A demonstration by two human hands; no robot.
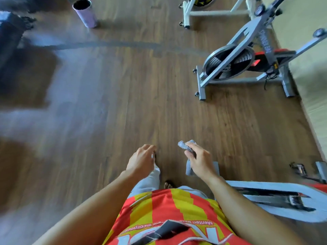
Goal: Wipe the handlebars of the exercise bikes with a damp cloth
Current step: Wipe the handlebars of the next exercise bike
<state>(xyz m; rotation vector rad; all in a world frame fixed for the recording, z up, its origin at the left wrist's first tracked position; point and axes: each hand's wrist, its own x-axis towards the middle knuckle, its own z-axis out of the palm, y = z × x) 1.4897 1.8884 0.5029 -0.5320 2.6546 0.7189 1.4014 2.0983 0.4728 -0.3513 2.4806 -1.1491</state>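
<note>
Right hand (200,160): fingers curled round a grey cloth (188,145), thumb pressed on top. One bunched end of the cloth sticks out ahead of the knuckles; another end hangs below the palm. The hand is held in the air over the floor, touching no bike.

Left hand (141,160): holds nothing. Fingers loosely bent and pointing forward and down, thumb side up. It hangs level with the right hand, a gap of bare floor between the two.

Below the hands: both forearms bare, a red and yellow striped shirt (169,213) with printed lettering, pale trousers and one foot visible between the arms.

Floor (109,106): dark wood planks, with pale glare patches along the left side. Image is blurred there.

Bike, near right (276,197): only a pale grey frame part and a pedal show, just beside the right forearm. Its handlebars are out of view.

Grey bike (247,55): stands well ahead to the right, along the wall edge, well apart from both hands. Flywheel, red and black guard, stabiliser feet with small wheels are visible. Handlebars cut off by the frame edge; cannot tell their condition.

White bike (212,13): further back at the top, only its base and a part of a yellow and black wheel showing.

Upright pale purple cylinder (85,13): stands on the floor at top left, dark open top, well apart from everything else.
</note>
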